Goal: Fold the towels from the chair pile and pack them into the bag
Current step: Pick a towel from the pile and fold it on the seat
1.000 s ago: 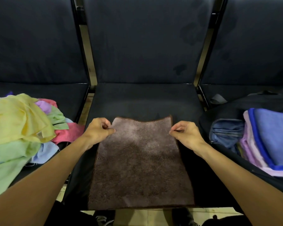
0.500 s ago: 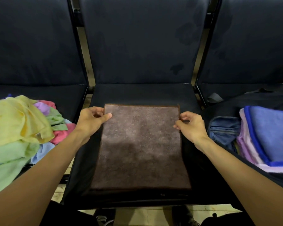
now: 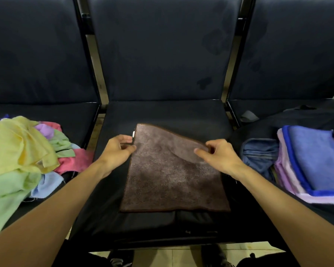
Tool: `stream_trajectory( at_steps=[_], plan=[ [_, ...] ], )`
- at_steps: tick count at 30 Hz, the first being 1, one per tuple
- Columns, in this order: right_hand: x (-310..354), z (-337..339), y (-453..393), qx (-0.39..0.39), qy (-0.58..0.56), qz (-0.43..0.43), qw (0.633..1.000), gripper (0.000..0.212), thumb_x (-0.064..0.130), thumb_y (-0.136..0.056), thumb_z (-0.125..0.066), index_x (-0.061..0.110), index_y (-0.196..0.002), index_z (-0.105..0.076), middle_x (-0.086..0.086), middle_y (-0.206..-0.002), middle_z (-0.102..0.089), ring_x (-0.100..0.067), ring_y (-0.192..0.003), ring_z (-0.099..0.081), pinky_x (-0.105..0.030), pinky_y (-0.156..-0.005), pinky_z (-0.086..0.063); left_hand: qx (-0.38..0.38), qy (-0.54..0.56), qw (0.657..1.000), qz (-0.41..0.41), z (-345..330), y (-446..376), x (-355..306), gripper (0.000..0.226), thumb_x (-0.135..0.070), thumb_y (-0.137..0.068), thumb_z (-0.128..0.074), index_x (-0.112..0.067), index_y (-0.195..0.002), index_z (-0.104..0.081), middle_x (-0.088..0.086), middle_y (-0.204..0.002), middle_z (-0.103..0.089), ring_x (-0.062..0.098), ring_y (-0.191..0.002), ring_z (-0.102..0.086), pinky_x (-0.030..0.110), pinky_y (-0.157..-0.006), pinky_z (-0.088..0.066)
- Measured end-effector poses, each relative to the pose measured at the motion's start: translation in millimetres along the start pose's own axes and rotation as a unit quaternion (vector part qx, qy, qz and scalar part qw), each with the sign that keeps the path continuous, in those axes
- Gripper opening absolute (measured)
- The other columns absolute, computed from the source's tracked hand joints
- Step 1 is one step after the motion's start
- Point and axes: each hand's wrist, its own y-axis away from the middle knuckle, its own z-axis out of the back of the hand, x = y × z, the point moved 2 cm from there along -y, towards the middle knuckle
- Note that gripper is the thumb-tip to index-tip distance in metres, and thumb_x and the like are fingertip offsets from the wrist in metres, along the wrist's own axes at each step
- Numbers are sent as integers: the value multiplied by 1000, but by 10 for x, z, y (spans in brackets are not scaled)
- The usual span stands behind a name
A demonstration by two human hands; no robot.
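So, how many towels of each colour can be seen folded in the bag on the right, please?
Bright blue terry towel: 1
Slate-blue folded towel: 1
Lilac folded towels: at least 1; the layers are hard to separate
Total: at least 3, all in the black fabric bag.

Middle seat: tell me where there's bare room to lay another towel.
Bare cushion lies behind the brown towel, up to the backrest, with a strip along the middle seat's front edge. The left seat holds the towel pile; the bag crowds the right.
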Motion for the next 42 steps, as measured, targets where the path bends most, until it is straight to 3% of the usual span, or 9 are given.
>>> stream_trajectory(
  at_steps=[6, 12, 16, 20, 25, 30, 34, 38, 42],
  plan=[
    [-93, -73, 131, 212, 55, 79, 972, 20, 17, -89, -69, 28, -82, -53, 7, -67, -59, 0, -56, -49, -26, -64, -45, 31, 5, 999, 7, -223, -78, 10, 60, -7, -92, -64, -15, -144, -36, -4, -128, -49, 9, -106, -54, 28, -89, -48],
    [-182, 28, 178, 216, 75, 78, 970, 16, 19, -83, -72, 32, -88, -62, 22, -58, -61, 3, -57, -52, -21, -66, -42, 6, 13, 1000, 0, -264, -182, 83, 63, -6, -92, -63, -21, -146, -35, -3, -123, -52, 13, -115, -52, 39, -100, -49],
    [-172, 59, 221, 206, 79, 86, 972, 14, 17, -83, -68, 28, -84, -59, 20, -55, -59, 3, -58, -52, -18, -62, -39, -30, 8, 999, -42, -282, -223, 36, 25, -9, -92, -63, -24, -113, -60, -3, -107, -63, 12, -105, -59, 44, -96, -52],
    [-167, 88, 227, 174, 55, 84, 980, 13, 12, -84, -65, 24, -81, -60, 15, -61, -62, 6, -61, -55, -13, -64, -41, -28, -50, 995, -76, -287, -248, -16, 13, -9, -92, -63, -21, -92, -66, -5, -93, -67, 14, -97, -63, 31, -92, -47],
    [-148, 121, 214, 144, 62, 73, 985, 9, 16, -87, -62, 18, -78, -60, -2, -71, -65, -16, -68, -61, -37, -65, -49, 8, 5, 1000, -21, -265, -201, -17, 15, -10, -100, -49, -7, -112, -57, 14, -92, -67, 20, -73, -69, 21, -61, -55],
    [-116, 151, 266, 179, 133, 51, 974, 22, 22, -84, -66, 18, -69, -50, -1, -69, -55, -18, -66, -52, -36, -58, -41, 115, 19, 993, 3, -119, -104, -8, 17, -6, -97, -53, 0, -108, -65, 18, -99, -70, 25, -82, -71, 23, -73, -59],
    [-49, 134, 387, 247, 246, 45, 936, 19, 25, -84, -64, 21, -76, -47, -1, -90, -49, -25, -77, -53, -34, -58, -38, 215, 61, 973, 60, 39, 67, 87, 15, 1, -90, -62, 2, -103, -68, 18, -98, -72, 25, -81, -72, 27, -70, -59],
    [-52, 50, 574, 311, 337, 17, 888, 16, 28, -89, -61, 19, -97, -50, -4, -109, -44, -27, -97, -55, -31, -71, -41, 200, 27, 979, 35, 58, 237, 186, 20, 5, -79, -74, -3, -98, -70, 12, -86, -72, 25, -83, -69, 28, -69, -58],
    [-113, -22, 714, 286, 338, 5, 897, 25, 23, -91, -58, 17, -115, -54, -10, -129, -49, -30, -118, -55, -29, -78, -37, 192, -12, 981, 15, -25, 379, 243, 39, 2, -74, -81, -16, -105, -67, 5, -107, -65, 22, -99, -64, 32, -83, -55]
  ],
)
